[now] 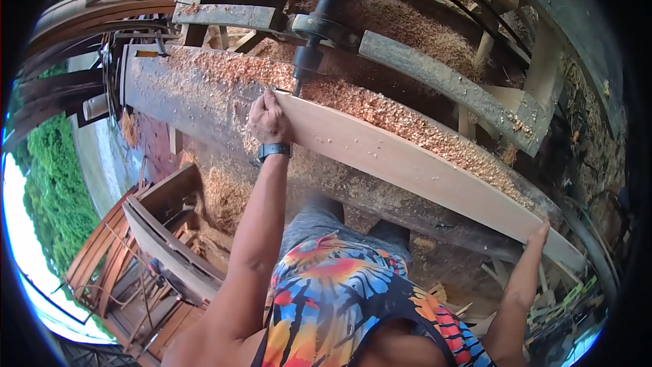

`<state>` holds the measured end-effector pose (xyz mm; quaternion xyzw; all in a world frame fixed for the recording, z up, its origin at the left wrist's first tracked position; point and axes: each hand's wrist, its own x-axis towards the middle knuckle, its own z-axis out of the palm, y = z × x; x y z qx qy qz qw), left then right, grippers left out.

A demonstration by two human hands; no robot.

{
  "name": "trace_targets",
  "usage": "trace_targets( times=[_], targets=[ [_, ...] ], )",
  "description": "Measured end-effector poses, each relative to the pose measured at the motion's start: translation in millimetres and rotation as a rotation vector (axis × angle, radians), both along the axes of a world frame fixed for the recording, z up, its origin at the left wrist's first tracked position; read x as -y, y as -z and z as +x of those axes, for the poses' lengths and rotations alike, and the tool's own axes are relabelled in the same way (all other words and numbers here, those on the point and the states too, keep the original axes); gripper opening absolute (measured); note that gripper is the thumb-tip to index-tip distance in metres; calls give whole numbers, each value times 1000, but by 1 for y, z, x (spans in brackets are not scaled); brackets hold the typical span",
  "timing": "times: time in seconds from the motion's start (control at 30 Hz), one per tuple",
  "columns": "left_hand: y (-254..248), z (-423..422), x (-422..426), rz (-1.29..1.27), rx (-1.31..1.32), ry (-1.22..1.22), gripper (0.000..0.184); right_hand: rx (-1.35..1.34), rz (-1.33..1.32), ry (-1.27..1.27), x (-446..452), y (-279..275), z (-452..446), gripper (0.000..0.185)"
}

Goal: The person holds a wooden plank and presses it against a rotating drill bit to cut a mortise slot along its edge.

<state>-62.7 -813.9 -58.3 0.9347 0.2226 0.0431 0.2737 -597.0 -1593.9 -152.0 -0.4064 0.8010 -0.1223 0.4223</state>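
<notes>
A long pale wooden board (pixel 401 156) lies at a slant across a workbench (pixel 183 105) strewn with wood shavings. My left hand (pixel 269 120), with a dark watch on its wrist, grips the board's left end, close to a drill bit. My right hand (pixel 538 234) holds the board's edge near its far right end. The drill chuck (pixel 308 60) hangs from a dark spindle, and its bit reaches down to the board's upper left edge. Whether the bit touches the wood is unclear.
Shavings (pixel 224 68) are heaped along the bench behind the board. A curved wooden rail (pixel 441 81) stands beyond the bench. At lower left is a wooden box frame (pixel 170 245) beside stacked slats (pixel 102 251). A small tool (pixel 149 54) rests at the bench's left end.
</notes>
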Motion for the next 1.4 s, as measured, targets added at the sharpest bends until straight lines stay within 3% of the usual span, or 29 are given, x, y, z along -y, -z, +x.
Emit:
trace_targets(
  times=[0.2,0.33,0.43,0.53,0.67,0.8,0.93,1.03,1.13,1.27,1.37,1.4],
  targets=[
    [6,4,-7,-80,75,-44,47,-57,33,-54,20,3,-21,76],
    [-1,16,-16,-126,65,-63,50,-303,-101,-71,18,13,-16,70],
    [12,22,-37,-255,170,-74,46,-170,-38,-34,-3,-2,2,70],
    [10,33,-52,-255,142,-61,45,-271,-122,-10,-58,-35,68,68],
    [10,45,-66,-290,155,-44,43,-293,-166,-58,-39,-4,24,71],
    [11,48,-66,-333,200,-51,45,-279,-152,-37,-74,-21,53,68],
    [16,51,-71,-210,151,-20,48,-413,-254,-60,-73,-7,41,71],
    [13,39,-60,-171,198,-24,49,-380,-269,-14,-64,-11,35,80],
    [1,19,-27,-72,113,-39,47,-380,-231,33,-43,-20,27,77],
    [-3,4,-2,-156,155,-43,45,-463,-185,4,-17,-15,12,74],
    [-1,3,-13,-129,124,18,45,-463,-221,36,-43,-39,41,82],
    [3,6,-17,-115,109,47,45,-371,-202,39,-38,-36,36,82]
  ],
)
